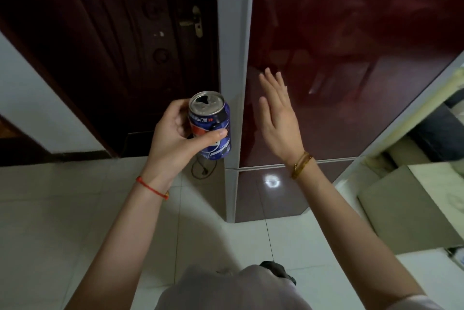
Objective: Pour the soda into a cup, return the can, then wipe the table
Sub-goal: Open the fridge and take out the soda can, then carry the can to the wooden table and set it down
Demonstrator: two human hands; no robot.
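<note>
White tiled floor point(62, 209) all around, and right in the middle of the view stands a fridge point(339, 58) with a glossy dark red front and pale grey edges, so I'll use that as the anchor. Its front is shiny enough that you get a round light glare low down on the lower panel, plus dim reflections of furniture higher up.

Left of the fridge is a dark brown door point(113, 46) with a brass lock plate and handle near the fridge's edge. A thin black cord point(203, 169) loops on the floor at the fridge's left bottom corner. Right of the fridge, at the frame edge, there's a pale table point(426, 199) corner with something dark beyond it that I can't make out.

Now the hands. The left hand point(175, 139) is wrapped around a blue can point(213, 129), thumb across the front, fingers behind it. The can is held in the air just left of the fridge's edge, roughly upright with a slight tilt, and the top is already open, you can see the hole in the lid. A red string point(152, 188) sits on that wrist.

The right hand point(281, 114) is flat with straight fingers, holding nothing, raised in front of the fridge's red upper door close to its left side. Can't tell if the fingertips actually touch the surface or are just short of it. There's a gold bracelet point(301, 165) on that wrist.

Bottom of the frame shows the person's light shirt point(226, 289).
</note>
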